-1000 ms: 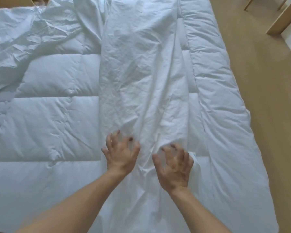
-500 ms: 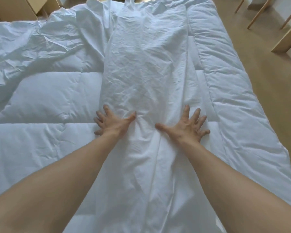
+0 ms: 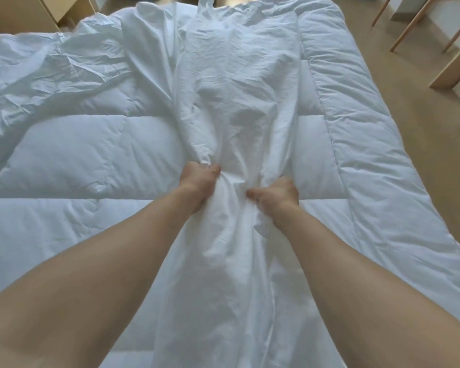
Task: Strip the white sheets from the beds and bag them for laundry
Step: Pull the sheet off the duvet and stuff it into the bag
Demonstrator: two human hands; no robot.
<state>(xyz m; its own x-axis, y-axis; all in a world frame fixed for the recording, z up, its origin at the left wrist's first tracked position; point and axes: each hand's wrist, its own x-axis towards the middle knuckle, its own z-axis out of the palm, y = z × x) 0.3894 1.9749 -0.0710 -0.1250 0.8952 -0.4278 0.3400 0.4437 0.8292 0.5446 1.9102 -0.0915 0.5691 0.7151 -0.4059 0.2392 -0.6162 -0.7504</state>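
1. While gathering rather than bagging, judged to be mid-way through stripping: white sheet drawn into a long narrow strip down the middle of the quilt, from the quilt's far end to its near edge.
2. Left hand clenched on a fistful of the sheet about halfway along the quilt, fingers curled hard into the folds.
3. Right hand clenched likewise on the same strip, just beside the left hand, with a pinched ridge of sheet between the two.
4. Toward the quilt's far end, spreads wider and lies creased. Over the quilt's far left part, more rumpled white fabric; cannot tell whether part of the same sheet.
5. No laundry bag in view anywhere around the quilt, so bagging judged not yet begun.
6. Next, probably: haul the gripped bunch toward the quilt's near edge, then reach farther up and take in the rest, hand over hand.
7. Calls for a firm grip and a low, steady pull, so as to slide the sheet over the quilt without dragging the quilt toward the floor on its right side.
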